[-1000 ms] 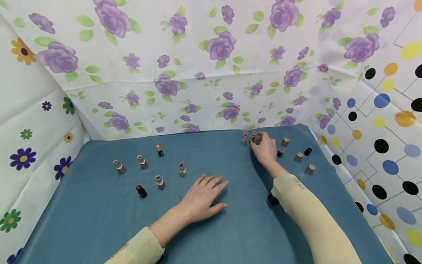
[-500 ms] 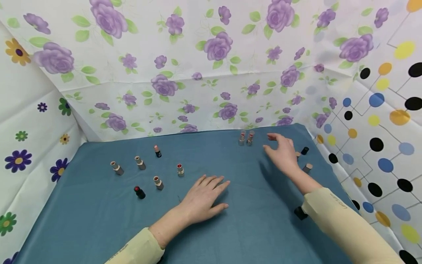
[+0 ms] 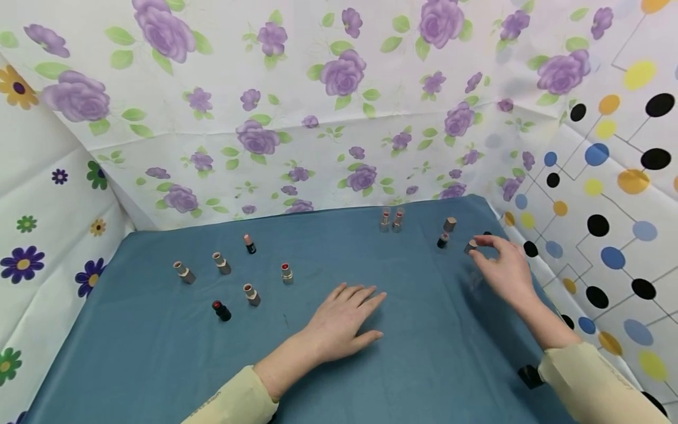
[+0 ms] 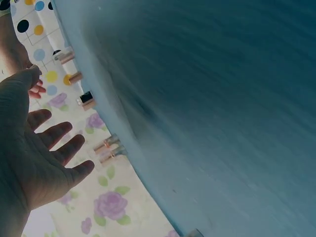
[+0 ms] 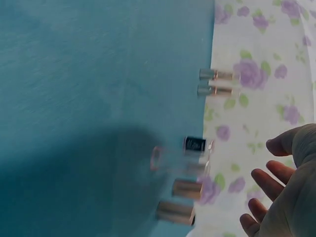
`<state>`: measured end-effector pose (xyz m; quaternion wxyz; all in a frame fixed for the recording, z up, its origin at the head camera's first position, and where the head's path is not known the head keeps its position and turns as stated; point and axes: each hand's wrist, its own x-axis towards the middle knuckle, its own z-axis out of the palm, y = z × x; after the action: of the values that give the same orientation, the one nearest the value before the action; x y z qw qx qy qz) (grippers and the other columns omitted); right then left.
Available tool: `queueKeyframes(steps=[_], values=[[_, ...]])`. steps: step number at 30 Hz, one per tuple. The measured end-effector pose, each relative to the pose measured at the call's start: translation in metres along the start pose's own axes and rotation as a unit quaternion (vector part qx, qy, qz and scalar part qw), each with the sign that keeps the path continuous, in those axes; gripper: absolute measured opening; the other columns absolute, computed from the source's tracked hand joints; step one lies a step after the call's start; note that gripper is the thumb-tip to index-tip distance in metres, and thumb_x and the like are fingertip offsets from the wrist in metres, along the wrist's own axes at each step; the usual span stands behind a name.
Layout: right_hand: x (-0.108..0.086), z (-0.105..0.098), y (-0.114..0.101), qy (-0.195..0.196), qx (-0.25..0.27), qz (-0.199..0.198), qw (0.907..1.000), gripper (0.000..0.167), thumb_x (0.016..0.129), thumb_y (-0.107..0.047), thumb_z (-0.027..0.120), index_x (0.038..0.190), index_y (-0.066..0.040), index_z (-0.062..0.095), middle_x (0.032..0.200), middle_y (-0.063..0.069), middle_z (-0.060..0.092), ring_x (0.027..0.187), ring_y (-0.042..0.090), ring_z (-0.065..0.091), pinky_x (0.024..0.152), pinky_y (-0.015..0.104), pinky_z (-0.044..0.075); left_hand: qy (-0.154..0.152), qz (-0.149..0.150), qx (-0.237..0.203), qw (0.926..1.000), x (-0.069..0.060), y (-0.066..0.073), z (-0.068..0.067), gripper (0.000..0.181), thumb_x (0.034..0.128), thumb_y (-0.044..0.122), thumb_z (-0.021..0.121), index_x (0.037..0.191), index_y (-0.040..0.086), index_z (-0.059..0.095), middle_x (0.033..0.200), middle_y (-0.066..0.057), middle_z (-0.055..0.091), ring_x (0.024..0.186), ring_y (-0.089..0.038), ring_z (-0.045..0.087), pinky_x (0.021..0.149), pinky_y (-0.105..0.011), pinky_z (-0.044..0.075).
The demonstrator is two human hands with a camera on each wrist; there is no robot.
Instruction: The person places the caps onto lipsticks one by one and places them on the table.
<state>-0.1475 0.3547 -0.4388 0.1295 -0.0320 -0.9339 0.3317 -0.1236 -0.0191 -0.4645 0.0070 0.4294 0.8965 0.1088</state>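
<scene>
Brown cap (image 3: 470,247) sits near the table's (image 3: 413,353) far right corner, our right grip (image 3: 505,270) parted just beside it, holding nothing; our left grip (image 3: 341,324) spreads loose. We judge the cap light, stiff, perhaps slippery, best pinched across its sides.

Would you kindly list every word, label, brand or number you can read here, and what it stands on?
No text is legible.
Left sleeve: small printed lettering, too small to read.
Right sleeve: small printed lettering, too small to read.
Black-based lipstick: faint pale marks, too blurred to read.
</scene>
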Motion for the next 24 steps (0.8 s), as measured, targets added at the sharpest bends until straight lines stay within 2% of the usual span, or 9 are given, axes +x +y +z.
queueKeyframes(steps=[1, 4, 6, 8, 9, 11, 15, 18, 24], values=[[-0.003, -0.003, 0.004, -0.003, 0.001, 0.005, 1.0000, 0.045, 0.105, -0.035, 0.059, 0.138, -0.005, 0.062, 0.134, 0.020, 0.061, 0.135, 0.050, 0.036, 0.099, 0.066, 0.034, -0.001, 0.003, -0.001, 1.0000, 0.002, 0.002, 0.000, 0.074, 0.1009, 0.059, 0.056, 0.162, 0.023, 0.034, 0.161, -0.006, 0.039, 0.147, -0.026, 0.037, 0.122, -0.051, 0.024], [-0.013, -0.008, 0.015, -0.010, -0.004, 0.015, 0.9998, 0.045, 0.105, -0.034, 0.058, 0.138, -0.004, 0.061, 0.131, 0.020, 0.062, 0.119, 0.047, 0.050, 0.084, 0.053, 0.046, -0.001, 0.013, -0.001, 0.9999, 0.007, 0.009, 0.002, 0.074, 0.1011, 0.060, 0.054, 0.162, 0.025, 0.033, 0.161, -0.005, 0.038, 0.147, -0.026, 0.036, 0.122, -0.051, 0.025], [-0.019, -0.010, 0.022, -0.014, -0.011, 0.010, 0.9998, 0.042, 0.104, -0.030, 0.059, 0.137, -0.003, 0.062, 0.127, 0.020, 0.064, 0.098, 0.041, 0.060, 0.069, 0.041, 0.049, 0.000, 0.020, -0.002, 0.9998, 0.011, 0.013, 0.004, 0.073, 0.1015, 0.060, 0.053, 0.162, 0.025, 0.033, 0.161, -0.004, 0.039, 0.147, -0.025, 0.036, 0.122, -0.050, 0.025], [-0.024, -0.010, 0.027, -0.017, -0.022, 0.004, 0.9996, 0.039, 0.103, -0.025, 0.061, 0.135, -0.002, 0.063, 0.121, 0.019, 0.068, 0.080, 0.033, 0.063, 0.057, 0.033, 0.046, 0.001, 0.027, -0.004, 0.9996, 0.015, 0.017, 0.006, 0.072, 0.1019, 0.060, 0.053, 0.162, 0.024, 0.033, 0.161, -0.004, 0.039, 0.147, -0.024, 0.036, 0.122, -0.050, 0.025], [-0.027, -0.010, 0.029, -0.020, -0.027, 0.001, 0.9994, 0.039, 0.102, -0.023, 0.063, 0.134, -0.002, 0.064, 0.120, 0.019, 0.069, 0.089, 0.032, 0.065, 0.062, 0.033, 0.048, 0.000, 0.031, -0.005, 0.9995, 0.017, 0.020, 0.007, 0.072, 0.1021, 0.060, 0.052, 0.162, 0.024, 0.033, 0.161, -0.004, 0.039, 0.147, -0.024, 0.036, 0.122, -0.050, 0.025], [-0.030, -0.008, 0.033, -0.036, -0.029, -0.001, 0.9989, 0.039, 0.100, -0.020, 0.065, 0.134, 0.000, 0.064, 0.122, 0.022, 0.068, 0.094, 0.036, 0.067, 0.069, 0.039, 0.053, -0.004, 0.037, -0.004, 0.9993, 0.019, 0.023, 0.008, 0.072, 0.1025, 0.060, 0.051, 0.162, 0.024, 0.033, 0.161, -0.004, 0.038, 0.147, -0.024, 0.036, 0.122, -0.049, 0.025], [-0.033, -0.001, 0.037, -0.083, -0.024, 0.015, 0.9962, 0.045, 0.100, -0.022, 0.067, 0.137, 0.002, 0.060, 0.132, 0.026, 0.062, 0.123, 0.046, 0.055, 0.088, 0.058, 0.050, -0.013, 0.045, -0.002, 0.9989, 0.022, 0.028, 0.011, 0.072, 0.1025, 0.061, 0.050, 0.163, 0.026, 0.031, 0.161, -0.004, 0.039, 0.147, -0.024, 0.036, 0.122, -0.049, 0.025], [-0.033, 0.005, 0.040, -0.107, -0.015, 0.030, 0.9937, 0.048, 0.100, -0.023, 0.068, 0.139, 0.003, 0.057, 0.132, 0.027, 0.061, 0.122, 0.046, 0.055, 0.089, 0.060, 0.049, -0.014, 0.047, 0.001, 0.9988, 0.022, 0.030, 0.014, 0.072, 0.1021, 0.061, 0.050, 0.162, 0.026, 0.032, 0.160, -0.004, 0.040, 0.147, -0.023, 0.037, 0.122, -0.049, 0.026], [-0.031, 0.016, 0.046, -0.111, -0.018, 0.046, 0.9926, 0.051, 0.099, -0.022, 0.070, 0.141, 0.003, 0.055, 0.132, 0.027, 0.060, 0.121, 0.044, 0.055, 0.090, 0.060, 0.048, -0.015, 0.043, -0.005, 0.9989, 0.020, 0.030, 0.017, 0.071, 0.1019, 0.060, 0.052, 0.161, 0.024, 0.036, 0.160, -0.004, 0.041, 0.146, -0.024, 0.038, 0.122, -0.049, 0.026]])
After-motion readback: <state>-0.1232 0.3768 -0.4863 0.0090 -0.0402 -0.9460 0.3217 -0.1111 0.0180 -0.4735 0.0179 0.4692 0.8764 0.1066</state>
